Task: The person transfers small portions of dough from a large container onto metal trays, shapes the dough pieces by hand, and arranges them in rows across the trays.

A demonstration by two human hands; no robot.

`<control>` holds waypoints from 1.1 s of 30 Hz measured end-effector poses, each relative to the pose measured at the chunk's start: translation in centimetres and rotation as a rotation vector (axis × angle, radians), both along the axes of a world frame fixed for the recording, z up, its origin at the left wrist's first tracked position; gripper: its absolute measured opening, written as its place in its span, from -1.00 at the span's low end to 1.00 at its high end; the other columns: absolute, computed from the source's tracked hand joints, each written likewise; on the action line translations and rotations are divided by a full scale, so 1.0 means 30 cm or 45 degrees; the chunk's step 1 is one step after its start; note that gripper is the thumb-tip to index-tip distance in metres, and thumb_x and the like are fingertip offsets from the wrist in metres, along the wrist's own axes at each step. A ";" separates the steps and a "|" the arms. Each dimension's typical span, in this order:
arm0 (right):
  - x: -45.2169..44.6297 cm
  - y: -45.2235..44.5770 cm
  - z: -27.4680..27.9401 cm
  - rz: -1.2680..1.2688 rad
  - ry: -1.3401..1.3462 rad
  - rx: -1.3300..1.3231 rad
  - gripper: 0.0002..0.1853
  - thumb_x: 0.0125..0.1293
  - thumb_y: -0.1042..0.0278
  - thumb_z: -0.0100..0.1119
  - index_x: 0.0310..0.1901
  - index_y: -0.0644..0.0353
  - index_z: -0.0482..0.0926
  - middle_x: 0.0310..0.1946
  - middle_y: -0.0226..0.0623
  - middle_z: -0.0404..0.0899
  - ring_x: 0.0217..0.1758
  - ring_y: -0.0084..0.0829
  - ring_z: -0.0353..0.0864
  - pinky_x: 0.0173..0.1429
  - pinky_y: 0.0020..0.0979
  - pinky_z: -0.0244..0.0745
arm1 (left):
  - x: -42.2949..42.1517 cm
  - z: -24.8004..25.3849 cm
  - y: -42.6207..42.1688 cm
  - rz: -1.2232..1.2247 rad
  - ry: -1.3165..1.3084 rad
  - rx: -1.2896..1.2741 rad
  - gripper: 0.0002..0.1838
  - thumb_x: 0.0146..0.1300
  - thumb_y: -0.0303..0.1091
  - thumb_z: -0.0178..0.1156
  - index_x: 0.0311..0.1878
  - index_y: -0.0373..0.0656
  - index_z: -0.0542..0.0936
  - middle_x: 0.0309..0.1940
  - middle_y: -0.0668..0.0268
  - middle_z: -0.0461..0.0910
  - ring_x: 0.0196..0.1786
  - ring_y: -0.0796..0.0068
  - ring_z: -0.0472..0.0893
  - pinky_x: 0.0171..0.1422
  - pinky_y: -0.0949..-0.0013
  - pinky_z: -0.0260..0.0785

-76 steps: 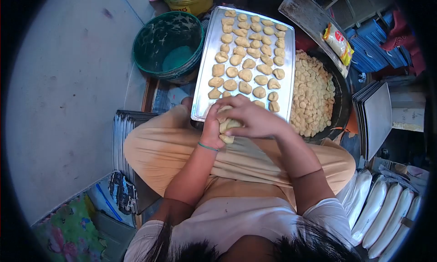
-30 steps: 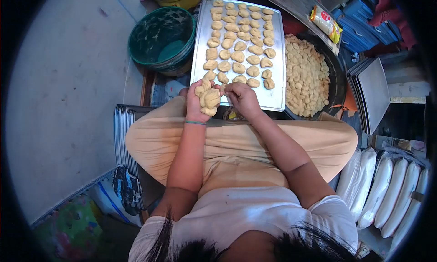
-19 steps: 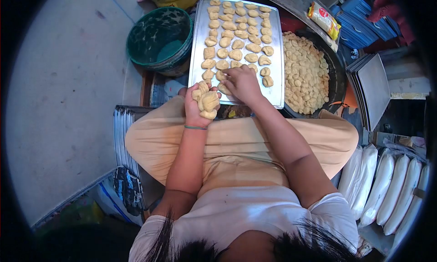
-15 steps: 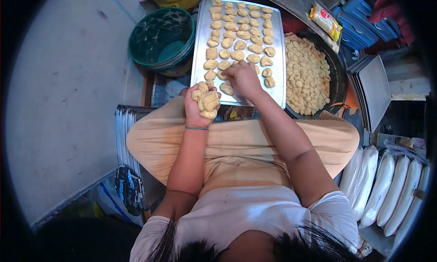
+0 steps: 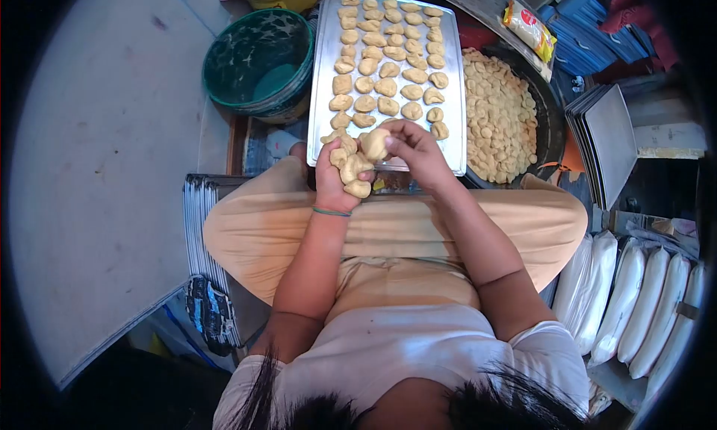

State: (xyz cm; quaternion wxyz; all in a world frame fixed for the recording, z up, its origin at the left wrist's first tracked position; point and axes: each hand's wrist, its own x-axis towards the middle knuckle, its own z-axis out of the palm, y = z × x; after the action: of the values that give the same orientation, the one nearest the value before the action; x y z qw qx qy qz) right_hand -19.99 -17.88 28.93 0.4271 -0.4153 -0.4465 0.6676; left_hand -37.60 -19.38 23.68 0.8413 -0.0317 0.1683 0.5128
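Note:
My left hand [image 5: 334,182] is cupped palm up around a small pile of dough pieces [image 5: 355,166], closed on them, near the front edge of a metal baking tray [image 5: 321,94]. My right hand [image 5: 420,152] pinches one pale yellow dough piece [image 5: 376,144] between thumb and fingers, just above that pile. Rows of similar flattened dough lumps [image 5: 388,86] cover most of the tray. Both hands hide part of the tray's front rows.
Right of the tray stands a dark round basin [image 5: 551,109] full of small dough pieces. A green bucket [image 5: 258,64] is at the left. Stacked trays [image 5: 603,146], a yellow-and-white packet [image 5: 530,30] and filled white bags [image 5: 621,307] lie to the right.
My right hand has come from the tray's front rows back to the left hand and now grips a dough piece there. The left hand has shifted slightly right.

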 end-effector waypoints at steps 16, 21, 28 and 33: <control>0.088 -0.037 0.034 0.201 -0.377 0.230 -0.79 0.25 0.42 0.37 -0.11 0.20 0.60 -0.29 -0.40 0.53 -0.19 -0.59 0.53 -0.29 -0.58 0.49 | 0.066 0.077 -0.053 -0.532 0.044 0.161 -0.54 0.37 -0.08 -0.03 0.19 -0.18 0.44 -0.22 0.21 0.58 -0.30 0.31 0.61 -0.59 0.49 0.31; 0.123 -0.023 -0.052 -0.138 -0.319 0.035 -0.83 0.23 0.44 0.37 -0.21 0.29 0.59 -0.34 -0.41 0.57 -0.29 -0.61 0.49 -0.21 -0.54 0.45 | 0.050 0.027 -0.062 -0.390 0.158 0.008 -0.61 0.35 -0.12 0.02 0.09 -0.17 0.50 -0.26 0.21 0.59 -0.28 0.34 0.60 -0.59 0.49 0.31; 0.135 -0.010 -0.147 -0.248 -0.758 0.343 -0.74 0.16 0.36 0.40 -0.14 0.24 0.61 -0.25 -0.24 0.62 -0.16 -0.34 0.62 -0.07 -0.36 0.51 | 0.043 0.047 -0.046 -0.287 0.576 0.094 -0.66 0.37 -0.21 0.02 0.12 -0.13 0.49 -0.24 0.22 0.57 -0.32 0.42 0.57 -0.58 0.52 0.31; 0.107 -0.037 -0.130 -0.185 -1.127 0.487 -0.57 0.13 0.36 0.36 0.06 0.15 0.53 -0.13 -0.10 0.63 -0.06 -0.12 0.64 -0.01 -0.30 0.54 | 0.088 0.071 -0.040 -0.337 0.772 0.160 -0.59 0.37 -0.28 0.07 0.27 -0.09 0.44 -0.27 0.25 0.60 -0.41 0.52 0.59 -0.60 0.54 0.30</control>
State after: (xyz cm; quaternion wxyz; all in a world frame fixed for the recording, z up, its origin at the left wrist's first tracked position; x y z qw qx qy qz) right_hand -16.77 -19.00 25.03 0.3104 -0.6034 -0.6698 0.3014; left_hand -34.96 -20.59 25.82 0.8126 0.1963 0.3815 0.3944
